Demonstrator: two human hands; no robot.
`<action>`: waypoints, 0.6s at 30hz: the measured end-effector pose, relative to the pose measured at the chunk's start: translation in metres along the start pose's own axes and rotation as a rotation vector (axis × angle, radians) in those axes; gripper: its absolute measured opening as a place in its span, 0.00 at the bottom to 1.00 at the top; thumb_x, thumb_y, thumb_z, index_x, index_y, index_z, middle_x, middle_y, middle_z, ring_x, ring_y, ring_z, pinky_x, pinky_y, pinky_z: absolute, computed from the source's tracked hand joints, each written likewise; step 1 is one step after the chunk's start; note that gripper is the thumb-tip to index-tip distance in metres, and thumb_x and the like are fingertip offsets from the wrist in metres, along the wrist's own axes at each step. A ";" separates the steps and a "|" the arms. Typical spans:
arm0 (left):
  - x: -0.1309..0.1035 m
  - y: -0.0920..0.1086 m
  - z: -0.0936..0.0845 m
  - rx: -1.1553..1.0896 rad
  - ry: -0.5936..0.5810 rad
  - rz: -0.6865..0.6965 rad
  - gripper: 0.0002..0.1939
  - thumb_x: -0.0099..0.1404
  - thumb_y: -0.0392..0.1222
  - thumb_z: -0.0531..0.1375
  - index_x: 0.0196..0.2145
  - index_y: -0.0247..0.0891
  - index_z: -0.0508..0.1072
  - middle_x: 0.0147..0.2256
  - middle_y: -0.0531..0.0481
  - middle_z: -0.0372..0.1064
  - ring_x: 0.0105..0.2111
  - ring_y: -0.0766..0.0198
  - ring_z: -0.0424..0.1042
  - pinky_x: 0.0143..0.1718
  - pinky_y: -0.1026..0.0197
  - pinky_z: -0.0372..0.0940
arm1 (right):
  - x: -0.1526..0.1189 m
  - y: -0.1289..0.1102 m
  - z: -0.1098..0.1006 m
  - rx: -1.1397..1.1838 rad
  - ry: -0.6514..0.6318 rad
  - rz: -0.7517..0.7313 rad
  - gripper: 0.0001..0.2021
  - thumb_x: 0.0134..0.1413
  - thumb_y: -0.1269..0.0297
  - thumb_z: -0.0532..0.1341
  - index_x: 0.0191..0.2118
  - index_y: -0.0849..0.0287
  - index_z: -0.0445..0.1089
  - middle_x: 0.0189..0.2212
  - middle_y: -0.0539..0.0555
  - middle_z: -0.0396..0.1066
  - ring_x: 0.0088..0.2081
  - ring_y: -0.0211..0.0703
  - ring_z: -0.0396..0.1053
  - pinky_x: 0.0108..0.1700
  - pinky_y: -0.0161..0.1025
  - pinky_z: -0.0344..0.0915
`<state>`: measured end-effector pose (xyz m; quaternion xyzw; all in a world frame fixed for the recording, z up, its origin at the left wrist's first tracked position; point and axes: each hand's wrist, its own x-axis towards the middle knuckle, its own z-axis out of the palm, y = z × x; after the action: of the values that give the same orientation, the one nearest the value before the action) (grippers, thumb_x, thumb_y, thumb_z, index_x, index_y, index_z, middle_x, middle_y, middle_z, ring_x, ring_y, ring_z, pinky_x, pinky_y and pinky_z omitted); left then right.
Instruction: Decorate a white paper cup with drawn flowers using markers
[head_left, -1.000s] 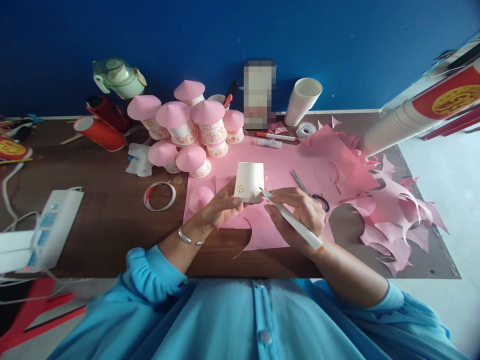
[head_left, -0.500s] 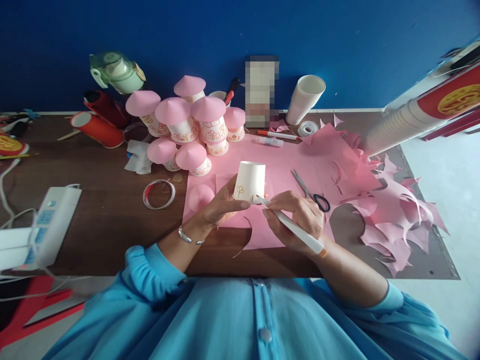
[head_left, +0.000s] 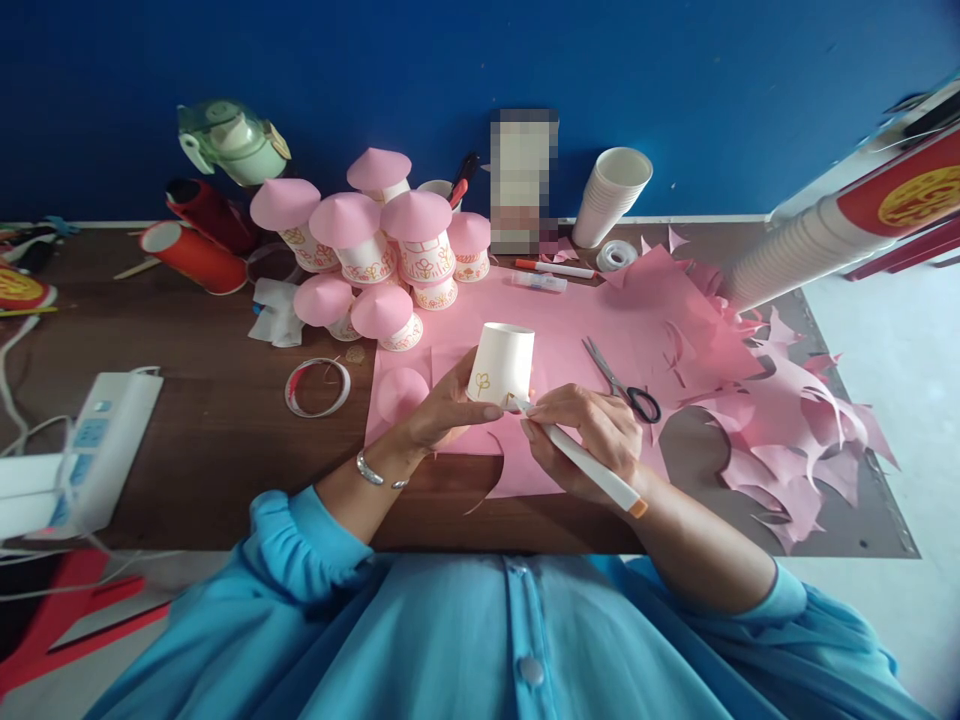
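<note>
My left hand (head_left: 448, 405) is closed around a white paper cup (head_left: 506, 355), held upside down with its narrow end up. A small gold-brown flower is drawn near the cup's lower left. My right hand (head_left: 589, 430) grips a white marker (head_left: 600, 470) with an orange end cap, its tip at the cup's lower wall. Pink paper (head_left: 540, 470) lies beneath both hands, with a pink paper cone (head_left: 403, 395) beside my left wrist. Behind stand several decorated cups with pink cone roofs (head_left: 346, 220).
Scissors (head_left: 622, 382) lie right of the cup, near pink paper scraps (head_left: 795, 430). Stacked white cups (head_left: 613, 195) and a roll of white tape (head_left: 617, 256) stand at the back. A tape ring (head_left: 317, 388) and a power strip (head_left: 97, 450) are on the left.
The marker and my right hand have shifted slightly left along the cup's lower wall. The cup has tilted very slightly to the right in my left hand.
</note>
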<state>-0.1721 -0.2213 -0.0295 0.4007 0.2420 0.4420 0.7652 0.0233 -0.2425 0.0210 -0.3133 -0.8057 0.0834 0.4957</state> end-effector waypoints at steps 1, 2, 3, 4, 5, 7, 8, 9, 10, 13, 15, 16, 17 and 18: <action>0.000 0.000 0.000 0.000 -0.003 0.001 0.27 0.56 0.42 0.75 0.53 0.45 0.75 0.42 0.49 0.76 0.42 0.60 0.74 0.43 0.58 0.68 | 0.000 0.000 0.000 0.000 -0.001 0.000 0.09 0.60 0.76 0.63 0.39 0.55 0.67 0.26 0.46 0.74 0.25 0.36 0.75 0.27 0.32 0.69; 0.000 0.000 0.000 -0.001 -0.007 0.002 0.27 0.56 0.42 0.75 0.53 0.46 0.75 0.42 0.49 0.76 0.42 0.60 0.74 0.43 0.58 0.68 | 0.000 0.000 0.000 -0.001 -0.004 0.001 0.09 0.60 0.76 0.63 0.39 0.55 0.67 0.26 0.46 0.74 0.25 0.36 0.75 0.27 0.32 0.69; 0.000 0.000 0.000 -0.001 -0.011 0.002 0.27 0.56 0.41 0.74 0.53 0.46 0.75 0.42 0.50 0.75 0.42 0.60 0.74 0.43 0.58 0.68 | 0.000 0.000 0.000 0.000 -0.006 0.001 0.09 0.59 0.77 0.63 0.40 0.55 0.67 0.26 0.46 0.74 0.25 0.36 0.75 0.27 0.32 0.69; 0.000 -0.001 0.000 0.001 -0.012 -0.001 0.27 0.56 0.41 0.74 0.53 0.46 0.75 0.42 0.50 0.75 0.41 0.60 0.74 0.43 0.58 0.67 | 0.000 0.000 0.000 0.002 -0.007 0.001 0.09 0.59 0.77 0.63 0.40 0.55 0.67 0.26 0.46 0.74 0.25 0.36 0.75 0.27 0.32 0.69; 0.000 -0.001 0.000 0.003 -0.008 -0.005 0.27 0.56 0.41 0.74 0.53 0.46 0.74 0.42 0.50 0.75 0.41 0.60 0.74 0.42 0.59 0.67 | 0.001 0.000 0.000 0.004 -0.007 0.001 0.09 0.59 0.77 0.63 0.40 0.55 0.67 0.26 0.46 0.74 0.26 0.36 0.75 0.28 0.32 0.69; -0.001 -0.001 -0.001 0.007 0.001 -0.008 0.28 0.56 0.41 0.75 0.53 0.45 0.74 0.42 0.49 0.75 0.41 0.60 0.74 0.42 0.58 0.67 | 0.001 0.000 0.000 0.006 -0.007 0.001 0.09 0.59 0.77 0.64 0.40 0.55 0.67 0.26 0.46 0.74 0.26 0.36 0.75 0.28 0.32 0.70; -0.001 -0.001 -0.001 0.009 0.001 -0.010 0.28 0.56 0.42 0.75 0.53 0.45 0.74 0.42 0.49 0.75 0.41 0.60 0.74 0.42 0.58 0.67 | 0.001 0.000 0.000 0.005 -0.007 0.000 0.09 0.59 0.77 0.64 0.40 0.55 0.67 0.26 0.46 0.74 0.26 0.36 0.75 0.28 0.32 0.70; -0.001 -0.001 -0.001 0.009 0.001 -0.011 0.28 0.56 0.42 0.75 0.53 0.45 0.74 0.42 0.49 0.75 0.41 0.60 0.74 0.43 0.58 0.67 | 0.001 0.000 0.000 0.002 -0.007 -0.001 0.09 0.60 0.76 0.64 0.40 0.56 0.67 0.26 0.46 0.74 0.26 0.36 0.75 0.28 0.32 0.70; -0.001 -0.001 -0.001 0.009 -0.003 -0.011 0.29 0.56 0.42 0.75 0.54 0.45 0.74 0.43 0.49 0.75 0.42 0.60 0.74 0.43 0.58 0.68 | 0.001 0.000 0.001 -0.001 -0.007 -0.003 0.08 0.60 0.76 0.64 0.40 0.56 0.67 0.26 0.47 0.74 0.25 0.36 0.75 0.28 0.32 0.70; -0.001 0.000 0.000 0.009 0.001 -0.019 0.30 0.55 0.42 0.75 0.54 0.45 0.73 0.44 0.48 0.75 0.43 0.59 0.74 0.44 0.56 0.68 | 0.001 0.000 0.000 -0.005 -0.006 -0.007 0.08 0.61 0.76 0.63 0.39 0.56 0.67 0.26 0.47 0.74 0.25 0.36 0.75 0.28 0.32 0.69; -0.001 0.001 0.000 0.012 0.007 -0.022 0.30 0.55 0.42 0.75 0.54 0.45 0.73 0.44 0.48 0.76 0.43 0.58 0.74 0.44 0.56 0.68 | 0.001 0.000 0.000 -0.003 -0.004 -0.008 0.07 0.61 0.76 0.63 0.39 0.57 0.67 0.26 0.47 0.74 0.26 0.35 0.75 0.28 0.32 0.70; -0.001 0.001 0.000 0.013 0.010 -0.023 0.29 0.55 0.42 0.75 0.54 0.45 0.73 0.43 0.49 0.75 0.43 0.59 0.74 0.44 0.56 0.68 | 0.001 0.000 0.001 -0.002 -0.003 -0.010 0.07 0.61 0.76 0.63 0.39 0.57 0.67 0.26 0.47 0.74 0.26 0.35 0.75 0.28 0.32 0.70; -0.001 0.001 0.000 0.012 0.012 -0.024 0.29 0.55 0.42 0.75 0.53 0.45 0.73 0.43 0.49 0.75 0.42 0.59 0.74 0.44 0.56 0.68 | 0.001 0.000 0.001 0.000 -0.002 -0.014 0.07 0.61 0.76 0.63 0.39 0.57 0.67 0.26 0.47 0.74 0.26 0.35 0.75 0.28 0.32 0.70; -0.001 0.001 0.001 0.009 0.013 -0.024 0.29 0.55 0.42 0.75 0.53 0.45 0.73 0.43 0.49 0.75 0.42 0.59 0.74 0.44 0.57 0.68 | 0.002 0.000 0.001 0.000 -0.002 -0.017 0.07 0.61 0.76 0.63 0.39 0.57 0.67 0.26 0.47 0.74 0.26 0.35 0.75 0.28 0.32 0.70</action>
<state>-0.1729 -0.2221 -0.0280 0.3984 0.2537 0.4340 0.7671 0.0224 -0.2414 0.0219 -0.3064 -0.8088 0.0796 0.4956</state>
